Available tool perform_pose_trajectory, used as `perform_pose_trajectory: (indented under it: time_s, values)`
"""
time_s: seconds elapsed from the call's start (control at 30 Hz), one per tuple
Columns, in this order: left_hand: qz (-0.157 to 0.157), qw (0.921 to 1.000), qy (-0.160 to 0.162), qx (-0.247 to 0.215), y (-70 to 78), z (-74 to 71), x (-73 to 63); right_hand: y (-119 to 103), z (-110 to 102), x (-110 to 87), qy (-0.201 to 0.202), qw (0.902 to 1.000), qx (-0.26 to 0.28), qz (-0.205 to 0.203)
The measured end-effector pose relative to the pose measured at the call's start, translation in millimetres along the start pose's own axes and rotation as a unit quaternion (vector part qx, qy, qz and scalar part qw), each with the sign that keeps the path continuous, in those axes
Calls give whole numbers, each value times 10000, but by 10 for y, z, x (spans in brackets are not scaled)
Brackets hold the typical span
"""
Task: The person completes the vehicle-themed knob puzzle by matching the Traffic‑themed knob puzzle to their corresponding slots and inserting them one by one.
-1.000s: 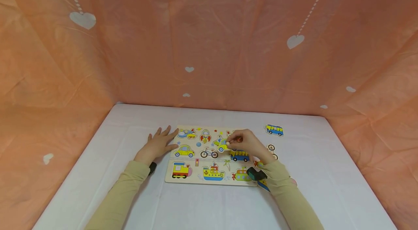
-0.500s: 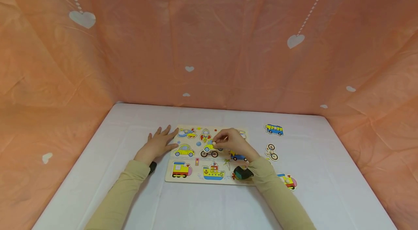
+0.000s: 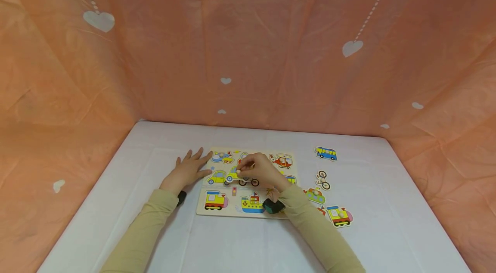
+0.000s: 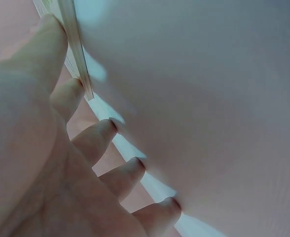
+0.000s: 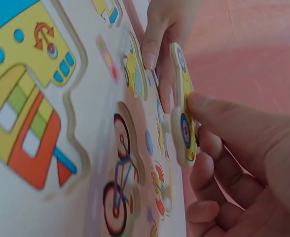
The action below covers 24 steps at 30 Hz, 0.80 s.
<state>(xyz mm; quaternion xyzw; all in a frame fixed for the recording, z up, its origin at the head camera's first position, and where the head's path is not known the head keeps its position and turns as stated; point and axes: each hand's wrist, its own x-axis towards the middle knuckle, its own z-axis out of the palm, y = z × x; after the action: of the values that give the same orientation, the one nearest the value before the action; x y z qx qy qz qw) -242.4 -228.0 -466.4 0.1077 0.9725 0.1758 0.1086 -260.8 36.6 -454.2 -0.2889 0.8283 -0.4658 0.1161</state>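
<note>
My right hand [image 3: 260, 170] pinches a yellow car puzzle piece [image 3: 232, 173] by its small knob. In the right wrist view the car piece [image 5: 186, 126] stands on edge to the camera, held just off the wooden puzzle board [image 3: 236, 212]. It overlaps the right side of the printed car recess [image 3: 216, 177] in the head view, with the bicycle recess [image 3: 249, 182] to its right. My left hand [image 3: 187, 174] lies spread at the board's left edge. In the left wrist view its thumb [image 4: 49, 54] and index finger touch the board's side; the other fingertips rest on the table.
Right of the board lie loose pieces: a bus [image 3: 326, 153], a bicycle [image 3: 323, 181], a submarine [image 3: 315, 196] and a train [image 3: 340, 216]. Another piece is partly under the right sleeve [image 3: 314, 225]. An orange curtain [image 3: 252, 49] hangs behind the white table [image 3: 162, 144].
My right hand has carried the car piece leftward across the board, from near the bus recess past the bicycle to the car recess. The left hand has stayed in place.
</note>
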Motion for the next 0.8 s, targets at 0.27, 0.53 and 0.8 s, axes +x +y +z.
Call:
perform_pose_trajectory:
  time_s: [0.27,0.53,0.8]
  values:
    - [-32,10000,-35,-2,5,3,5,-41,92,76,-67,10000,42,15]
    - [-41,10000,-67,28,-6,-7,2,-44,229,176,-82,9997,179,119]
    - [22,9999,-31,95,-3,-5,7,-91,356,251,-123,9994,185,267]
